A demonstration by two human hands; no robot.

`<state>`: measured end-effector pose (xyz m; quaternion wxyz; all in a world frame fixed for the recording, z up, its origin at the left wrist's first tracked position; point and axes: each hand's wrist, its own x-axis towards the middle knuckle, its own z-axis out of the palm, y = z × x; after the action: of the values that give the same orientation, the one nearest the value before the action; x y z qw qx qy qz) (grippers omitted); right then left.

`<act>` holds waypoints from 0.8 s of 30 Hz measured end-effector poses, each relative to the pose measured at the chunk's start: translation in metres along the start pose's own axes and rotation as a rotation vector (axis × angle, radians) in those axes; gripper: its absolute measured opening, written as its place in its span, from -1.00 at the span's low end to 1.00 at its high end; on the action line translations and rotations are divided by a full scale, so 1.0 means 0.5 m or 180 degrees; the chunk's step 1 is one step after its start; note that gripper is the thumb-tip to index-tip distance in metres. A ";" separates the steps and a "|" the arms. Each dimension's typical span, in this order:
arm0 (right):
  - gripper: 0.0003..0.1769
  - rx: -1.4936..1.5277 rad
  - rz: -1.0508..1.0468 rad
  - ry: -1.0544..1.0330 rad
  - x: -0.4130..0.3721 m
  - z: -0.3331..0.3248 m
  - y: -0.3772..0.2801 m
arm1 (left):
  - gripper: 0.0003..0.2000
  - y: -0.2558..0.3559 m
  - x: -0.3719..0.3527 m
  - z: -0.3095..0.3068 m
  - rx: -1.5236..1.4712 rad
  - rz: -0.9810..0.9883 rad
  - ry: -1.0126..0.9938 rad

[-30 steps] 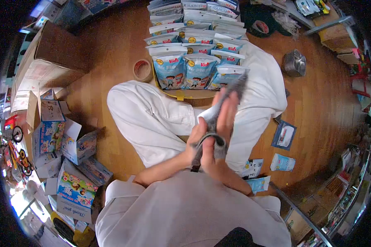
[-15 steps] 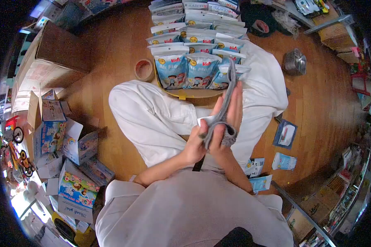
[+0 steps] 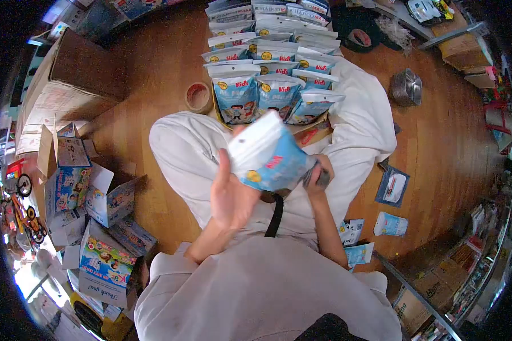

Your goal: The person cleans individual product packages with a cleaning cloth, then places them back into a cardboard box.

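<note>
A blue and white "Kids" pouch (image 3: 274,158) is tilted above my lap, its white top toward the upper left. My left hand (image 3: 232,196) holds it at the left edge, thumb showing and fingers mostly hidden behind it. At the pouch's lower right end, my right hand (image 3: 318,177) is closed around a bunched grey cloth (image 3: 324,178). Whether this hand also grips the pouch is unclear. Beyond my hands, rows of similar pouches (image 3: 236,98) stand upright in a shallow box.
A tape roll (image 3: 198,97) lies left of the rows. Open printed cartons (image 3: 107,261) and a large cardboard box (image 3: 77,74) are at the left. Several loose packets (image 3: 391,224) lie on the floor at the right, below a metal tin (image 3: 406,87).
My hands, together around the grey cloth before, have moved apart. The pouch now shows its broad face between them, and the cloth is bunched in my right hand.
</note>
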<state>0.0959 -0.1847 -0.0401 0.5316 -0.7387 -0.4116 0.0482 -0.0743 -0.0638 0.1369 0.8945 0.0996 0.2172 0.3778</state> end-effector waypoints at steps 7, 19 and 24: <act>-0.77 0.1064 0.1445 0.0305 0.092 -0.093 -0.058 | -0.61 0.152 0.021 -0.066 0.0203 0.0782 -0.1281; -0.50 0.0329 0.0424 -0.4822 0.241 -0.091 -0.335 | -0.76 0.013 0.065 0.029 0.0790 0.0319 -0.1529; -0.53 0.0220 0.0405 -0.0912 0.220 -0.056 -0.229 | -0.73 0.061 0.204 -0.002 0.3936 0.2551 -0.0495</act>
<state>0.1187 -0.1223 0.1065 0.4884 -0.7301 -0.4337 0.2008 -0.0310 0.0308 0.1144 0.4814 0.6834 0.2734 0.4760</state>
